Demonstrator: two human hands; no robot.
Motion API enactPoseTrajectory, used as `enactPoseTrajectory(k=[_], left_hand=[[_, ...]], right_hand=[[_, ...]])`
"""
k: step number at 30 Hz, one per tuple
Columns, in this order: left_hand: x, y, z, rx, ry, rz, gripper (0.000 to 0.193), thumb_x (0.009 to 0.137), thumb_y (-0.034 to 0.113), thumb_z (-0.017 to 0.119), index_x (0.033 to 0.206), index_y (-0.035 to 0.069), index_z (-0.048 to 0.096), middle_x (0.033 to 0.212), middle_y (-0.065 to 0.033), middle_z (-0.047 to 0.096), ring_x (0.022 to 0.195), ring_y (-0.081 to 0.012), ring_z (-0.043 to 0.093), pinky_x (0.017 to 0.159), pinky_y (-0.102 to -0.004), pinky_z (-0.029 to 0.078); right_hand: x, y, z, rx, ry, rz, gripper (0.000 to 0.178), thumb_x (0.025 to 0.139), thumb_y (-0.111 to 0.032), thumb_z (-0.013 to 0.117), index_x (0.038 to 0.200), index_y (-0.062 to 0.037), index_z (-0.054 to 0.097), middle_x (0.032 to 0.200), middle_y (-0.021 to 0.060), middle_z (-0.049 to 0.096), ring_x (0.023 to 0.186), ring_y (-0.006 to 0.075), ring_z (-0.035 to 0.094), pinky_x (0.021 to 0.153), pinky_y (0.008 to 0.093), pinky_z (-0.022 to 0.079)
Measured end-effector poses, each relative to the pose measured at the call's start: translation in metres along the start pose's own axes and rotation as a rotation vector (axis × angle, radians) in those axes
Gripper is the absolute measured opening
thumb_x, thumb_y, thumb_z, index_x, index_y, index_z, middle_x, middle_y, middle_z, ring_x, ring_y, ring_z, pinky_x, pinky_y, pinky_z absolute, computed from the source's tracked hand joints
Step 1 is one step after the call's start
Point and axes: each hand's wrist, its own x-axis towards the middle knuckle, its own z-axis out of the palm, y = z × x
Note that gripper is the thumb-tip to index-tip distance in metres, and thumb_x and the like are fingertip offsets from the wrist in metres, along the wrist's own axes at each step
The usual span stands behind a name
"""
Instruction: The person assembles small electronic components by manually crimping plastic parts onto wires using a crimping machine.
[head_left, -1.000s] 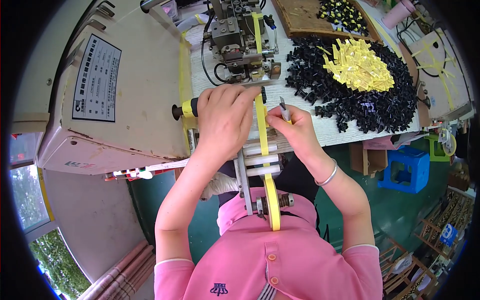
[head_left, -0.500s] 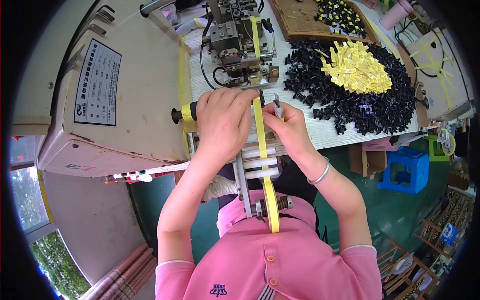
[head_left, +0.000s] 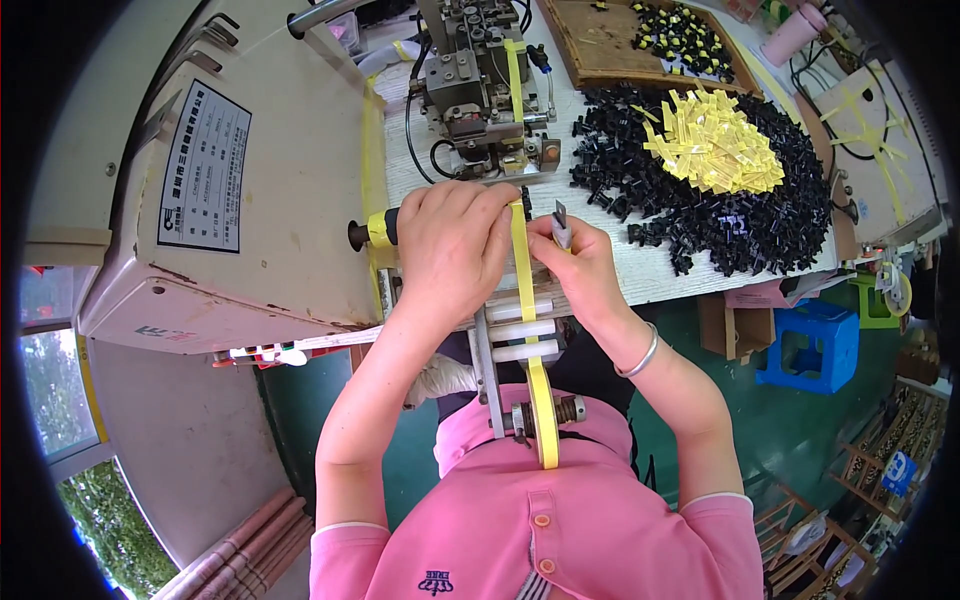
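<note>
Yellow tape (head_left: 523,260) is needing straight holding as the right hand (head_left: 582,262) is pinching a blade (head_left: 561,228), the grip of the left hand (head_left: 452,240) being too hidden to tell.

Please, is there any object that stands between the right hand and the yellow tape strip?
Nothing visible stands between the right hand and the yellow tape strip: the hand is close beside the strip's right side; whether they touch, I cannot tell. The metal-tipped tool is in this hand.
</note>
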Motion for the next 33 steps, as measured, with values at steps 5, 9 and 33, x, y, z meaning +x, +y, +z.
enactPoseTrajectory(k=[5,9,33], left_hand=[[0.004,0.001,0.001,-0.008,-0.001,-0.020,0.011,0.078,0.014,0.060,0.089,0.011,0.063,0.077,-0.0031,0.061,0.078,-0.0232,0.058,0.072,-0.0373,0.039],[0.016,-0.003,-0.002,-0.099,-0.120,-0.134,0.008,0.077,0.017,0.061,0.079,0.010,0.065,0.063,-0.0053,0.060,0.063,-0.0257,0.058,0.062,-0.0376,0.043],[0.014,-0.002,-0.008,-0.063,-0.211,-0.050,0.013,0.081,0.015,0.061,0.090,0.005,0.064,0.078,-0.0080,0.064,0.076,-0.0271,0.060,0.070,-0.0394,0.041]], right_hand=[[0.000,0.002,-0.001,0.041,-0.006,0.004,0.012,0.083,-0.007,0.064,0.091,0.0022,0.065,0.079,-0.0008,0.063,0.071,0.0036,0.052,0.065,0.0192,0.043],[-0.006,-0.009,-0.004,0.022,-0.060,-0.030,0.013,0.086,-0.008,0.062,0.095,0.0006,0.064,0.083,0.0014,0.064,0.071,0.0059,0.055,0.063,0.0201,0.042],[0.021,-0.017,-0.014,-0.402,0.032,-0.286,0.004,0.081,-0.003,0.060,0.084,0.0004,0.060,0.075,-0.0020,0.057,0.071,0.0037,0.048,0.064,0.0197,0.041]])
